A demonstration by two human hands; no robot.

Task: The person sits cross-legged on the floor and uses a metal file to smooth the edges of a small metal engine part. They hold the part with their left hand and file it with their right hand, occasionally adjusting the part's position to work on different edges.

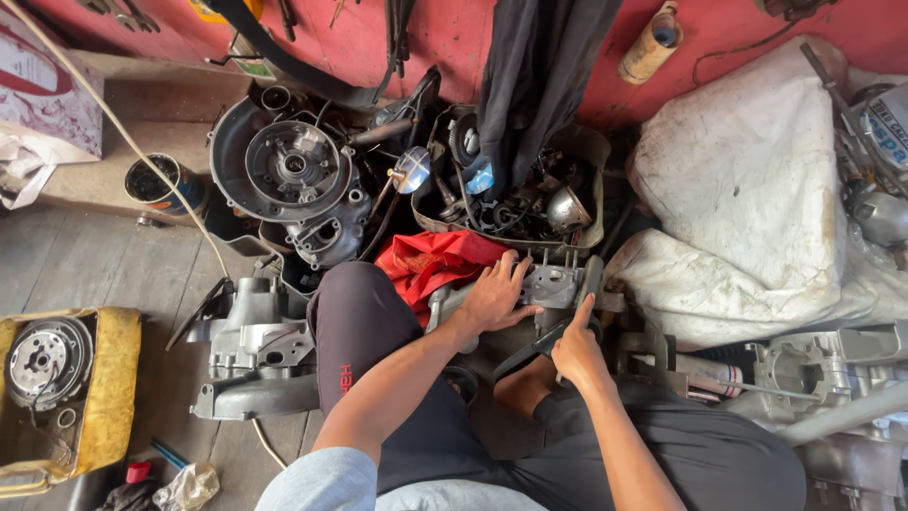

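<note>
Pressing flat on the grey engine casing (553, 284) between the knees, the left hand (497, 295) steadies it with fingers spread, while the right hand (577, 350) is closed around a dark tool (530, 352) at its edge. The work seems only partly done: the casing lies open and other engine parts (293, 175) lie scattered on the floor (85, 260).

Red wall (454, 38), grey plank floor (85, 274)

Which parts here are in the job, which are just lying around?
In hand: left hand flat on grey metal engine casing; right hand gripping dark flat tool.
Lying about: red cloth, round engine cover, parts tray, yellow container, white sacks.
</note>
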